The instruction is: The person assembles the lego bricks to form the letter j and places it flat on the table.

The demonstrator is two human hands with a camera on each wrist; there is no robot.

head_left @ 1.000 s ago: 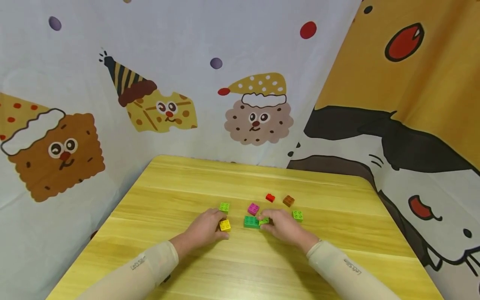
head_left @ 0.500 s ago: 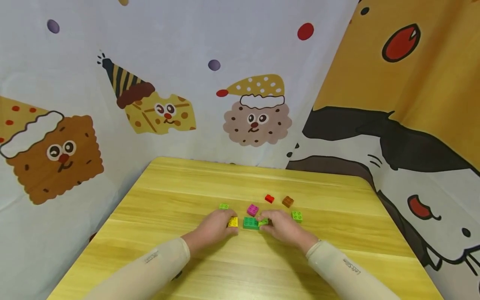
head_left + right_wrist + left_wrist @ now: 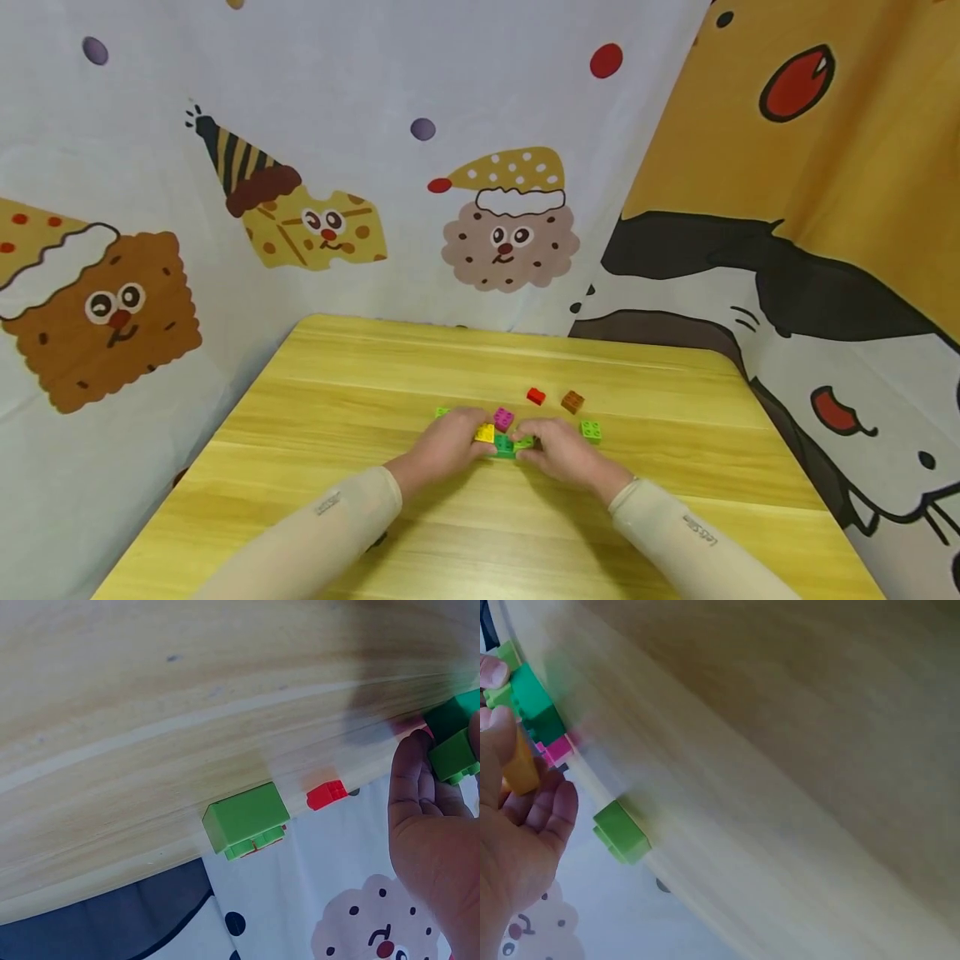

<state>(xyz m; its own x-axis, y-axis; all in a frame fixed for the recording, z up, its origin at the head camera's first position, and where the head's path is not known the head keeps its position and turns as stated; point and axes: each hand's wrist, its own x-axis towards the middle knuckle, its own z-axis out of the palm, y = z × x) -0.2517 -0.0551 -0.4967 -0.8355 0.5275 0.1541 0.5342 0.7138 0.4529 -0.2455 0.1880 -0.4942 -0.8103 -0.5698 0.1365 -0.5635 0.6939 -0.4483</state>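
A longer, darker green brick (image 3: 505, 447) lies studs up on the desk (image 3: 300, 400), with a lime-green brick (image 3: 523, 442) sitting on its right end. A square yellow brick (image 3: 485, 433), also studs up, is held at the left end; I can't tell whether it touches.

Table (image 3: 337, 367): pale yellow wood-grain top, rounded far corners, grain running roughly left to right. It's carrying a loose cluster of toy bricks around the middle.

Dark green brick (image 3: 503, 444) is sitting nearest, partly covered, studs up. Magenta brick (image 3: 503, 418) is lying just beyond it on the far side, studs up, slightly skewed. Red brick (image 3: 536, 396) is lying farther out and to the right, looking smallest. Brown brick (image 3: 572, 402) is sitting right of red, also skewed. Right light green brick (image 3: 591, 431) is marking the cluster's right end, nearer than brown. Left light green brick (image 3: 621, 832) is sitting at the left end, mostly hidden in the head view.
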